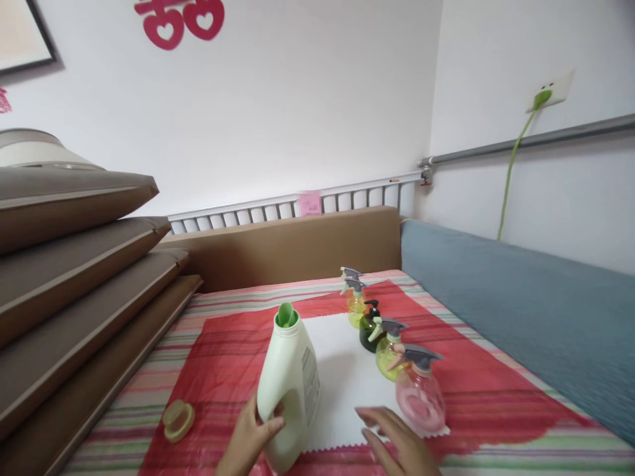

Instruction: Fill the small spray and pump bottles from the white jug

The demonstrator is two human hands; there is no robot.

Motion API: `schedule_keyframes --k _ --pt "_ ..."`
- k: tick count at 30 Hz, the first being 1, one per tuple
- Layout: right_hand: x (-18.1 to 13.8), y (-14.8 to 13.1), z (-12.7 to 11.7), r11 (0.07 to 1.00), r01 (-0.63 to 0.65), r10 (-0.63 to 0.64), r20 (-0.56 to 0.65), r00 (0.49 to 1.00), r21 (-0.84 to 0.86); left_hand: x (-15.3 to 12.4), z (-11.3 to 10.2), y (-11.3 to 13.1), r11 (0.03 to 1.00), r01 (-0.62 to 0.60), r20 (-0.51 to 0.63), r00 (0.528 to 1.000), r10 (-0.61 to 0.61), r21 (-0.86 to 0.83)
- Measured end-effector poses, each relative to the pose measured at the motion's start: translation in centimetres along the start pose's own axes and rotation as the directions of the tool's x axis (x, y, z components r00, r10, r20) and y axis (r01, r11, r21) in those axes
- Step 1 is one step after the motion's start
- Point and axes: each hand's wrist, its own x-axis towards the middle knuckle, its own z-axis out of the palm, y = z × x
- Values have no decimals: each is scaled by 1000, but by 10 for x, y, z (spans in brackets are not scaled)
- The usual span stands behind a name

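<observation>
My left hand [251, 436] grips the lower side of a tall pale-green detergent bottle [290, 383], which stands uncapped with a green spout on top. Its cap [178, 420] lies apart on the left of the striped cloth. My right hand [397, 439] hovers flat with fingers stretched out, just in front of a pink spray bottle [421, 396]. Behind that stand a yellow-green spray bottle [388, 350], a dark green pump bottle [370, 327] and a yellow spray bottle [354, 301], in a row along the white sheet [342, 377].
A red plastic sheet [223, 357] covers the striped cloth. Stacked brown cushions [74, 277] rise at the left. A blue-grey mattress [520, 311] runs along the right. A brown board [297, 244] and white rail stand at the back wall.
</observation>
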Motion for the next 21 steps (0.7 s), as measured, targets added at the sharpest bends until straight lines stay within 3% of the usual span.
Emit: schedule_keyframes --k 2,4,8,10,13,18,21 --pt "30 -25 12 993 -17 15 19 1000 114 0 -6 6 1000 -13 52 999 14 -23" --pt "41 -44 22 983 -30 24 37 999 180 0 -6 10 1000 -4 21 1000 4 -5" --pt "20 -49 42 968 -82 57 112 992 239 1 9 5 991 10 -223 975 20 135" --pt "-1 -35 48 952 -159 131 122 984 262 2 13 -2 987 19 -301 953 31 162" --pt "-30 -4 40 915 -286 288 37 957 285 7 8 -10 989 38 -324 946 10 140" --pt "-59 47 -3 863 -412 474 -183 861 294 27 -16 -19 976 -45 -198 976 88 211" --pt "-62 72 -24 846 -467 530 -305 792 258 34 -23 -28 967 -66 -187 976 114 244"
